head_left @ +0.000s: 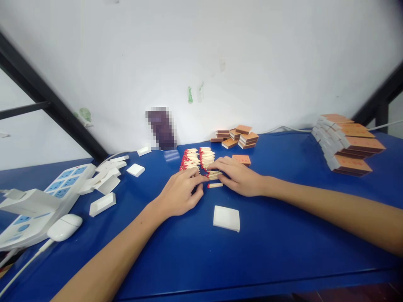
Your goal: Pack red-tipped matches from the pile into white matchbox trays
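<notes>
Red-headed matches lie in two heaps on the blue table, a left heap [189, 157] and a right heap [206, 157]. Just in front of them is a small row of matches [214, 178] between my hands, and one loose match [215, 185] lies closest to me. My left hand [182, 189] has its index finger stretched to the red heads of that row, thumb apart. Over the stick ends, my right hand [237, 176] spreads its fingers, touching the matches. Nearer me rests a white matchbox tray [226, 217]. An orange matchbox [242, 160] lies behind my right hand.
Matchboxes are piled [239, 136] by the wall, with a larger stack [349, 144] at right. White trays [105, 178] lie scattered at left, beside a power strip [64, 184] and a white mouse-shaped device with a cable [64, 227]. A pixelated dark object [162, 128] leans on the wall.
</notes>
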